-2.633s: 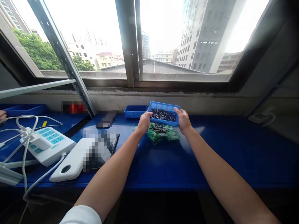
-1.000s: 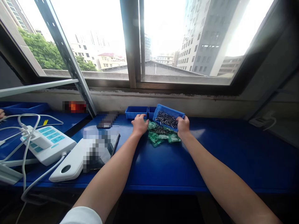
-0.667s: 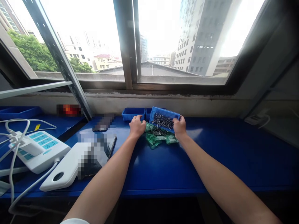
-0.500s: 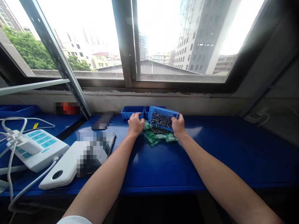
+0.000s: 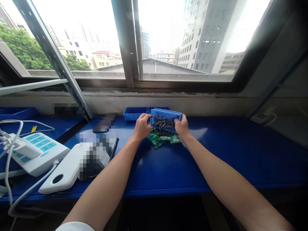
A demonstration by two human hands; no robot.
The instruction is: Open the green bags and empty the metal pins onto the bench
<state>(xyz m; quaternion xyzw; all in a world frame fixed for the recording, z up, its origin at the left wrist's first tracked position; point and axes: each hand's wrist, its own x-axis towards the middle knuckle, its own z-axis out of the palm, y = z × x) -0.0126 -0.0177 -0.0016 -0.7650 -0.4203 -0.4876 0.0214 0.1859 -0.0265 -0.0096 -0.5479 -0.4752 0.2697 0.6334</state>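
tilting bin: from the head view, the blue bin (image 5: 166, 113) hangs over the middle of the counter (image 5: 168, 175), leaning toward the person, loaded with dark screw-like pieces (image 5: 164, 122).
right hand: the right hand (image 5: 182, 126) pinches the bin's right end, thumb over the rim.
left hand: the left hand (image 5: 142, 126) has curled fingers, the forefinger reaching to the bin's left end; touching or gripping, i cannot tell from where i stand.
spill risk: i'd say a steeper lean could send pieces over the near edge, and with only one sure grip the bin might twist.
green packets (image 5: 156, 140): under the bin, with pieces showing on top; strays could slip between the folds.
at the wall: left back bin (image 5: 136, 114) just beyond the left hand, right back bin (image 5: 163, 108) mostly hidden by the held one; a knock looks possible.
left side: power strip (image 5: 42, 154), white device (image 5: 60, 176) and a blurred dark item (image 5: 92, 160); the left forearm passes close, so the elbow might catch something.
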